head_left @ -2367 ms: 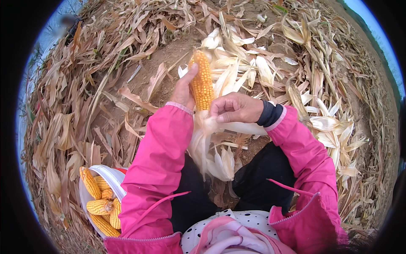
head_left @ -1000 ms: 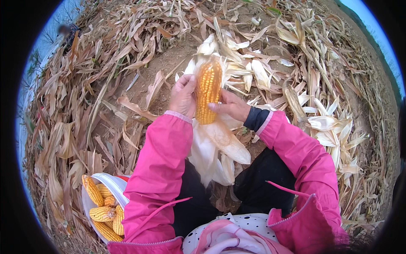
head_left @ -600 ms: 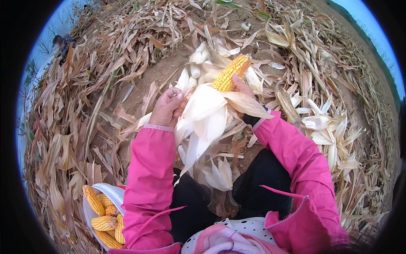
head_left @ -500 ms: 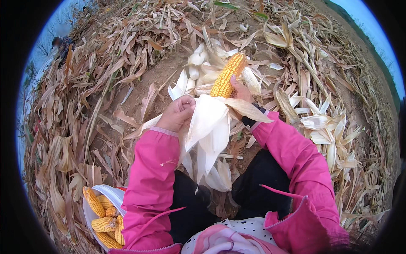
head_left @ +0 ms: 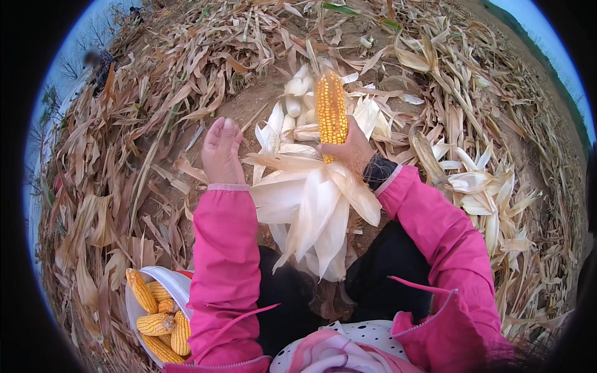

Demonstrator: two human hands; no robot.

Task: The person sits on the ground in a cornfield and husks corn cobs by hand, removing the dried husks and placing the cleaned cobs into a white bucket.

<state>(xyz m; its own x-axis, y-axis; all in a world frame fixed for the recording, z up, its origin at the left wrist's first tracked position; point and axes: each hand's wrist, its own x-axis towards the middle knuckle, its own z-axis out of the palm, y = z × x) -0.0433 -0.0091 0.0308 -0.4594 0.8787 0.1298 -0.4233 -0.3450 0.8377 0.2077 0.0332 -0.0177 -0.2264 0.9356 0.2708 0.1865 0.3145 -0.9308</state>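
Observation:
My right hand point(head_left: 353, 148) grips an ear of corn point(head_left: 331, 112) near its base, fingers wrapped round it. The yellow kernels are bare and the tip points up and away from me. Pale dry husks point(head_left: 320, 199) are peeled back and fan out below the ear, hanging toward my knees; whether all of them still join the base is hidden. To the left of the husks, apart from them, my left hand point(head_left: 222, 149) is raised with nothing in it, its fingers up and loosely bent.
A white bucket point(head_left: 180, 283) with several husked ears point(head_left: 155, 324) stands at my lower left. Beyond the held ear lies a heap of pale husked-over ears point(head_left: 300, 87). Loose husks point(head_left: 469, 182) lie at the right, dry stalks all around. A person point(head_left: 102, 67) is far off left.
My left hand has let go of the husk and moved left and up. More husk is peeled down and spread out. The ear now stands more upright in my right hand.

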